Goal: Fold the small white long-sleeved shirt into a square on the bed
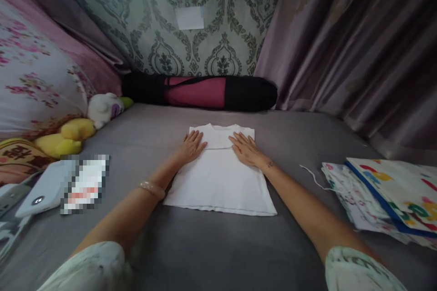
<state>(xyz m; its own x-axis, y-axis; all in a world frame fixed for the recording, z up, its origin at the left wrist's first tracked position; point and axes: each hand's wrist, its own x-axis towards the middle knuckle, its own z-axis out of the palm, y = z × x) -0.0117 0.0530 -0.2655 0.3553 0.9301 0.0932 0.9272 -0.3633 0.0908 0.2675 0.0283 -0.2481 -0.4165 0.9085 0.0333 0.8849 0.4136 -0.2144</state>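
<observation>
A small white shirt (235,182) lies flat on the grey bed sheet, its neckline at the far side and its wide hem towards me. Across its upper part runs a horizontal edge, with a layer of cloth above it; the sleeves do not stick out at the sides. My left hand (192,146) rests palm down on the shirt's upper left edge, fingers stretched out. On the upper right edge lies my right hand (246,149), also flat with its fingers spread. Neither hand grips the cloth.
Folded printed clothes (399,195) are stacked at the right, a white cord beside them. At the left are a white power bank (48,188), a blurred-out packet (85,184) and plush toys (68,138). A long black and pink bag (198,91) lies along the wall.
</observation>
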